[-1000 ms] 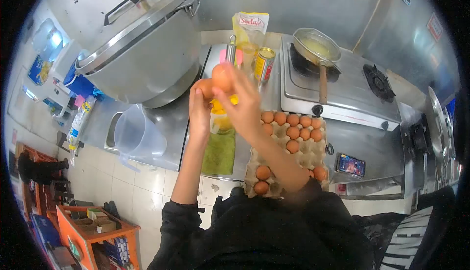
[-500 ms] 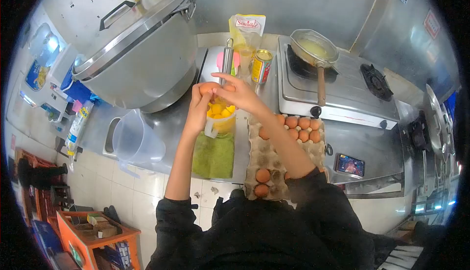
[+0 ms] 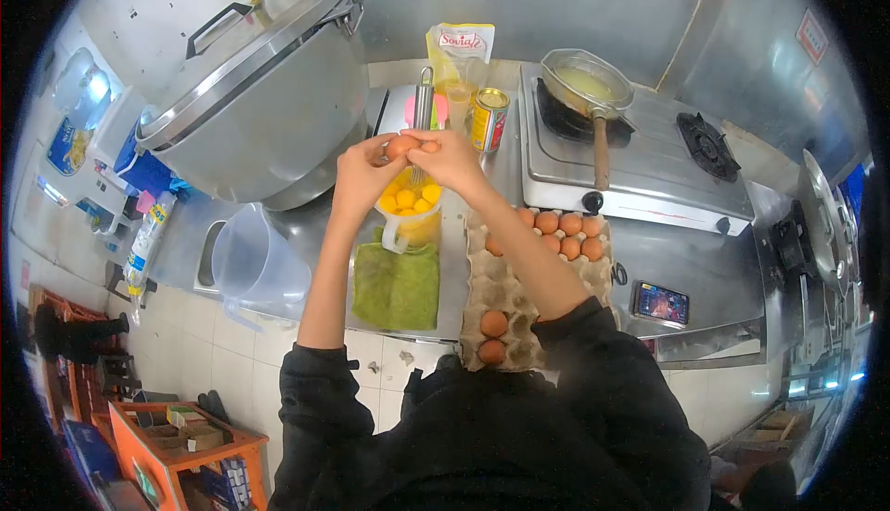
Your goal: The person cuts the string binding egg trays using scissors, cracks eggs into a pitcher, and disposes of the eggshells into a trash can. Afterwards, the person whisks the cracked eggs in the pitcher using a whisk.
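Centrally, left hand point(image 3: 360, 175) is holding first egg point(image 3: 401, 146), grip narrow; jug of yolks point(image 3: 423, 230) is standing lower, nearer, on tabletop point(image 3: 451, 279); second egg point(image 3: 430, 146), apparently, is lying just right of the first, axes unclear, with right hand point(image 3: 451, 160) gripping it; egg tray point(image 3: 505, 287) is resting near right.

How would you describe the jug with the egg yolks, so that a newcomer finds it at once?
Start from the huge lidded pot. To its right, by the far end of the green cloth and just below the left hand and right hand, stands a jug. Unlike the larger jug, it holds yellow yolks and a whisk.
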Demonstrator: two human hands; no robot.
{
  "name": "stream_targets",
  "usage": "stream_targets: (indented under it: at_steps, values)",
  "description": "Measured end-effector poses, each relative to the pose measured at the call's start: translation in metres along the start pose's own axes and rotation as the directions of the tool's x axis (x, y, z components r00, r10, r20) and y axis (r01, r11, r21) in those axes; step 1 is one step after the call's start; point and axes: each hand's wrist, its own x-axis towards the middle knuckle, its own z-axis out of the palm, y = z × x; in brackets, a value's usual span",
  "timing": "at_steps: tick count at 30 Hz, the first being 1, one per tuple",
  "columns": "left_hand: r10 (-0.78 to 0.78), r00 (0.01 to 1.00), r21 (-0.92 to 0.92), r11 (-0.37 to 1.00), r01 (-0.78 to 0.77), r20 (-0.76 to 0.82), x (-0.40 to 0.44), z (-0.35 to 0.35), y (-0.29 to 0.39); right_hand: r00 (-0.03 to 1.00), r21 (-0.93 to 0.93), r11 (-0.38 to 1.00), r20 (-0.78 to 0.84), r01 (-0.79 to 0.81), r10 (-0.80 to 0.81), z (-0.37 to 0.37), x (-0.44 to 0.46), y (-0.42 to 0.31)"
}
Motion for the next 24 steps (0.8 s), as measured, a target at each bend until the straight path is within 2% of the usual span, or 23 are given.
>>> stream_targets:
  at_steps: [2,4,6,9,10,11,12,13,14,15,16,18,19,20,21,22,23,24]
  values:
    - [0.005,1.0,0.036,0.999,-0.005,0.014,0.0,-0.003,0.003,0.999,-0.077,0.996,-0.01,0.033,-0.034,0.001,-0.001,0.0]
    - [0.008,1.0,0.073,0.997,-0.01,0.025,-0.001,-0.005,0.004,1.0,-0.076,0.997,0.003,0.022,-0.022,0.001,-0.003,0.0]
    - [0.031,0.997,0.028,0.999,-0.033,0.077,-0.002,-0.005,0.002,1.0,-0.076,0.997,0.014,0.01,-0.009,0.0,-0.006,-0.004]
    - [-0.002,0.997,-0.005,1.0,0.003,0.079,-0.005,-0.007,-0.001,0.999,-0.181,0.983,-0.008,0.04,-0.042,-0.003,-0.011,-0.005]
    - [-0.003,0.997,-0.005,1.0,0.003,0.082,-0.005,-0.008,-0.002,0.974,-0.319,0.927,-0.04,0.199,-0.223,-0.004,-0.013,-0.004]
    - [0.081,0.994,0.118,0.989,-0.089,0.077,-0.006,-0.01,0.001,0.916,-0.453,0.825,-0.045,0.337,-0.399,-0.005,-0.015,-0.002]
    - [0.162,0.983,0.239,0.955,-0.178,0.084,-0.008,-0.011,0.002,0.918,-0.453,0.827,-0.047,0.331,-0.394,-0.005,-0.016,-0.001]
    - [0.159,0.983,0.236,0.956,-0.176,0.09,-0.008,-0.012,-0.001,0.869,-0.508,0.768,-0.072,0.39,-0.49,-0.005,-0.017,0.001]
    - [0.339,0.94,0.312,0.889,-0.336,0.045,-0.008,-0.012,-0.004,0.809,-0.565,0.699,-0.091,0.438,-0.581,-0.006,-0.019,-0.001]
    - [0.51,0.86,0.388,0.79,-0.475,0.016,-0.009,-0.01,-0.006,0.815,-0.568,0.703,-0.094,0.428,-0.572,-0.006,-0.022,-0.004]
    - [0.506,0.862,0.377,0.794,-0.477,0.026,-0.011,-0.006,-0.008,0.823,-0.521,0.737,-0.111,0.43,-0.558,-0.007,-0.026,-0.005]
    - [0.405,0.914,0.185,0.9,-0.394,-0.022,-0.018,-0.001,0.009,0.845,-0.482,0.779,-0.134,0.401,-0.517,-0.013,-0.036,-0.008]
    - [0.206,0.977,0.114,0.971,-0.212,0.061,-0.026,0.002,0.02,0.859,-0.294,0.859,-0.176,0.42,-0.481,-0.016,-0.041,-0.008]
    - [0.198,0.977,0.099,0.974,-0.206,0.085,-0.036,0.012,0.029,0.872,-0.095,0.898,-0.216,0.43,-0.44,-0.02,-0.046,-0.004]
    - [0.179,0.979,-0.15,0.975,-0.163,0.099,-0.045,0.024,0.036,0.93,0.198,0.916,-0.192,0.35,-0.314,-0.027,-0.058,-0.002]
    - [0.16,0.98,-0.388,0.916,-0.104,0.114,-0.055,0.034,0.044,0.934,0.191,0.923,-0.198,0.333,-0.296,-0.042,-0.076,0.002]
    - [0.202,0.962,-0.406,0.907,-0.113,0.183,-0.069,0.043,0.053,1.0,0.422,0.907,-0.018,0.005,0.003,-0.067,-0.101,-0.005]
    - [0.245,0.938,-0.425,0.897,-0.123,0.246,-0.085,0.05,0.061,0.942,0.565,0.753,0.22,-0.336,0.255,-0.089,-0.125,-0.007]
